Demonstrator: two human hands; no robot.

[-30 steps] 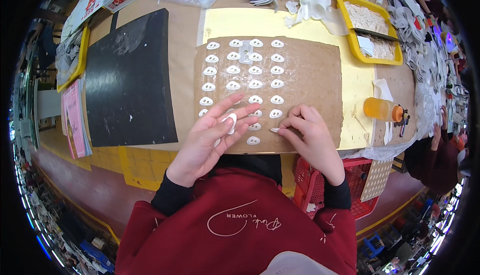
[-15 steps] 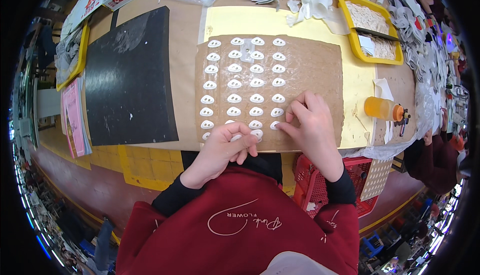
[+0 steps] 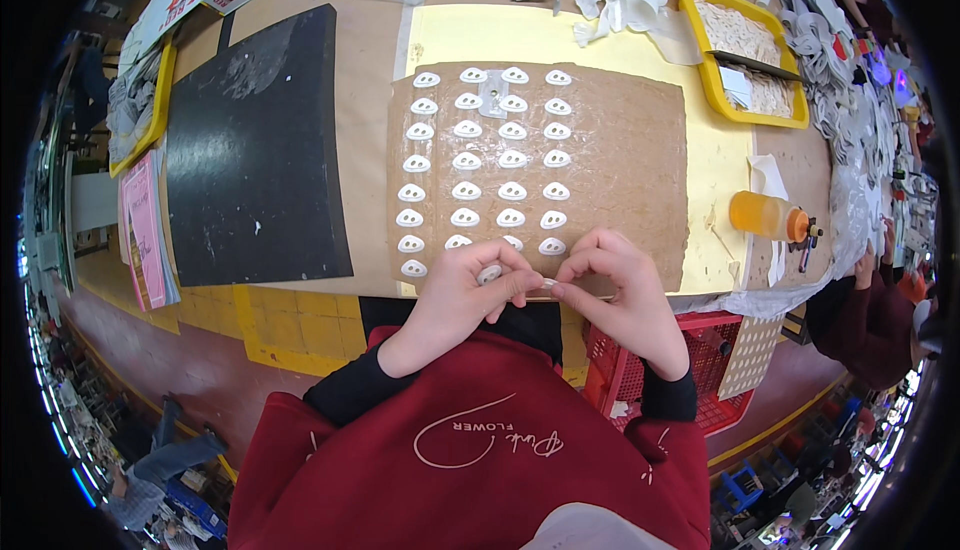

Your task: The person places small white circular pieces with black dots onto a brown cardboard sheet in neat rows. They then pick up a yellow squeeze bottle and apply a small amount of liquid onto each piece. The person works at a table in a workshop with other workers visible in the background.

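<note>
Your right hand [image 3: 620, 285] has drawn back from the fourth column of pieces toward your body, and your left hand [image 3: 462, 292] has shifted a little toward it, so the two sets of fingertips now meet. The last visible piece in that column [image 3: 552, 246] is uncovered, lying flat beyond your fingertips. Between your hands, over the near edge of the brown board [image 3: 630, 170], is a slim white piece [image 3: 548, 284]. You see it nearly edge-on, its long axis running roughly crosswise from the left fingertips to the right. Your right thumb and index finger pinch its right end; your left fingertips seem to meet the other end, though how firmly you cannot tell. Neither hand is clearly nearer. Your left fingers are curled, also keeping a two-holed white piece [image 3: 489, 273] against them, just left of the pinched one. The fourth column runs straight away from you, starting just ahead of the pinched piece, with the other columns to its left and bare board to its right.
</note>
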